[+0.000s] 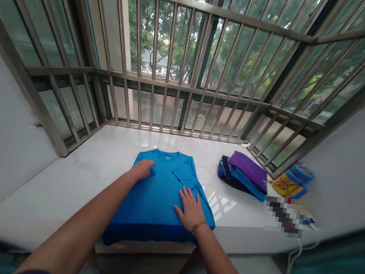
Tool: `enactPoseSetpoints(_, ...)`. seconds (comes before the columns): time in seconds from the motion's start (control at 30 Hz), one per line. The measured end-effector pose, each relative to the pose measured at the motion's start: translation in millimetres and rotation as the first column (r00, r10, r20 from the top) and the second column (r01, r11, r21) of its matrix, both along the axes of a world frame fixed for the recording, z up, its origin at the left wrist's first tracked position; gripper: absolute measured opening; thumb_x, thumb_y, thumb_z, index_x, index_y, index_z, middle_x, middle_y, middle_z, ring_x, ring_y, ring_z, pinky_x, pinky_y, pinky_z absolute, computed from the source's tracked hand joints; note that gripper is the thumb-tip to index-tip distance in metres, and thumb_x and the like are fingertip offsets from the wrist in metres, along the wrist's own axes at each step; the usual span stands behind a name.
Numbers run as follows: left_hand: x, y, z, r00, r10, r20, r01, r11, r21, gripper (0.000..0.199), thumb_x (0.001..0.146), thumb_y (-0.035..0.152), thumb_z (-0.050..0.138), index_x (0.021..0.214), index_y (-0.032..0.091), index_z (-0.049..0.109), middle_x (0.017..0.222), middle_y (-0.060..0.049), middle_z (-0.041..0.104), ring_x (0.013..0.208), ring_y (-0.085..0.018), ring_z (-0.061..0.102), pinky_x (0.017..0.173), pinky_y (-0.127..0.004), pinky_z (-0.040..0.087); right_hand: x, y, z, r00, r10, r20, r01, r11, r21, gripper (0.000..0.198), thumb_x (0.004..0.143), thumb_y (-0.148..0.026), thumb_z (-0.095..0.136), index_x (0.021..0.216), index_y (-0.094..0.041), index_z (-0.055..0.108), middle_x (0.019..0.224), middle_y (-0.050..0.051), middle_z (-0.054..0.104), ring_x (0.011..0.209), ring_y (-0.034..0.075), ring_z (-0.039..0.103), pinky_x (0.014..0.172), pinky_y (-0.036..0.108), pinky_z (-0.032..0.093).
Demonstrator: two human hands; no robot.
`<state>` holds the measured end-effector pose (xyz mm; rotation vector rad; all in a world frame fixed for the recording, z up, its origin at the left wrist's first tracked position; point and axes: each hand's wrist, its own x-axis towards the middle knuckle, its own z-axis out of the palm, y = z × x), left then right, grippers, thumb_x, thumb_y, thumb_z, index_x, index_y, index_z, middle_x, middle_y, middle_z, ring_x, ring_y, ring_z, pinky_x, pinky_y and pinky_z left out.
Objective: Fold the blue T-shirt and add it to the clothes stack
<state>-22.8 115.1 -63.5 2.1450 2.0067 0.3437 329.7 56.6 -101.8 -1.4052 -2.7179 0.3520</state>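
Glossy white sill (83, 165): likely smoothing blue fabric shirt (158, 202); next needs even pressure. Left hand (142, 169) curled, grip unclear; right hand (192, 209) splayed, empty.

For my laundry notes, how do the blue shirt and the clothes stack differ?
The shirt lies wide and flat; the stack is smaller and folded. The shirt is blue; the stack also shows purple. The shirt drapes over the ledge's edge; the stack does not. Both show blue cloth.

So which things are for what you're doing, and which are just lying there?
Part of the job:
blue shirt, under the left hand and right hand
pile of clothes, probably

Just lying about, it seems:
blue-and-yellow container
white cable
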Motion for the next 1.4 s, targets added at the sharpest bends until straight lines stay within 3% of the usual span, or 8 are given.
enactPoseSetpoints(0.13, -10, 21, -5.5, 0.994, -0.100, -0.039, 0.098, 0.994, -0.043, 0.018, 0.088, 0.030, 0.069, 0.101, 0.026, 0.081, 0.125, -0.011, 0.078, 0.119, -0.033, 0.070, 0.103, -0.044, 0.055, 2, 0, -6, 0.999, -0.002, -0.052, 0.002, 1.000, 0.001, 0.081, 0.109, -0.071, 0.036, 0.175, -0.023, 0.032, 0.182, 0.009, 0.022, 0.170, 0.032, 0.017, 0.137, 0.064, 0.008)
enactPoseSetpoints(0.27, -17, 27, -12.1, 0.990, -0.129, -0.064, 0.126, 0.991, -0.048, 0.014, 0.090, 0.030, 0.067, 0.092, 0.025, 0.080, 0.120, -0.011, 0.077, 0.115, -0.033, 0.069, 0.099, -0.044, 0.054, 3, 0, -8, 0.997, -0.003, -0.074, 0.003, 1.000, -0.005, 0.081, 0.109, -0.072, 0.036, 0.175, -0.025, 0.033, 0.182, 0.007, 0.022, 0.170, 0.032, 0.016, 0.137, 0.063, 0.007)
enactPoseSetpoints(0.63, -19, 32, -27.2, 0.995, -0.076, -0.059, 0.079, 0.996, 0.048, 0.034, 0.103, 0.034, 0.052, 0.125, 0.025, 0.076, 0.137, -0.011, 0.074, 0.130, -0.031, 0.065, 0.113, -0.045, 0.049, 5, -1, -8, 0.997, 0.000, -0.084, -0.002, 1.000, -0.025, 0.079, 0.109, -0.070, 0.039, 0.175, -0.027, 0.032, 0.182, 0.005, 0.019, 0.170, 0.034, 0.015, 0.137, 0.063, 0.006)
enactPoseSetpoints(0.9, -72, 36, -48.2, 0.979, 0.185, -0.082, -0.181, 0.982, 0.051, 0.054, 0.106, 0.039, 0.041, 0.152, 0.017, 0.059, 0.168, -0.017, 0.053, 0.154, -0.033, 0.050, 0.127, -0.050, 0.038, 4, 0, -12, 1.000, 0.022, 0.015, -0.021, 0.999, -0.044, 0.080, 0.109, -0.068, 0.038, 0.177, -0.027, 0.027, 0.183, 0.007, 0.016, 0.169, 0.040, 0.016, 0.134, 0.069, 0.010)
enactPoseSetpoints(1.0, -81, 41, -50.3, 0.977, 0.202, -0.067, -0.196, 0.977, 0.082, 0.054, 0.107, 0.040, 0.037, 0.151, 0.018, 0.061, 0.164, -0.014, 0.058, 0.152, -0.030, 0.053, 0.127, -0.046, 0.039, 1, 5, 0, 0.998, 0.053, 0.033, -0.051, 0.997, -0.053, 0.080, 0.107, -0.069, 0.042, 0.174, -0.027, 0.035, 0.182, 0.011, 0.023, 0.166, 0.044, 0.023, 0.132, 0.070, 0.014)
enactPoseSetpoints(1.17, -93, 63, -47.1, 0.938, 0.342, -0.061, -0.335, 0.936, 0.109, 0.057, 0.105, 0.038, 0.037, 0.149, 0.012, 0.062, 0.152, -0.020, 0.066, 0.139, -0.035, 0.061, 0.117, -0.047, 0.049, -19, 77, 41, 0.999, -0.025, -0.035, 0.025, 0.999, 0.023, 0.046, 0.113, -0.050, 0.041, 0.127, -0.024, 0.076, 0.132, 0.016, 0.074, 0.125, 0.034, 0.066, 0.112, 0.051, 0.045)
enactPoseSetpoints(1.3, -107, 87, -36.8, 0.905, 0.418, -0.078, -0.417, 0.908, 0.037, 0.053, 0.097, 0.051, 0.054, 0.127, 0.012, 0.076, 0.132, -0.023, 0.074, 0.122, -0.040, 0.069, 0.101, -0.046, 0.056, -47, 182, 55, 0.877, -0.380, -0.293, 0.383, 0.922, -0.051, 0.024, 0.101, -0.039, 0.071, 0.108, -0.016, 0.072, 0.114, 0.018, 0.074, 0.102, 0.027, 0.068, 0.093, 0.038, 0.048)
enactPoseSetpoints(1.4, -113, 103, -26.9, 0.916, 0.393, -0.082, -0.399, 0.915, -0.066, 0.040, 0.091, 0.047, 0.064, 0.110, 0.016, 0.081, 0.118, -0.020, 0.080, 0.110, -0.036, 0.074, 0.090, -0.039, 0.056, -64, 242, 50, 0.814, -0.475, -0.334, 0.463, 0.878, -0.118, 0.025, 0.091, -0.035, 0.083, 0.089, -0.015, 0.068, 0.091, 0.009, 0.070, 0.088, 0.020, 0.063, 0.085, 0.033, 0.045)
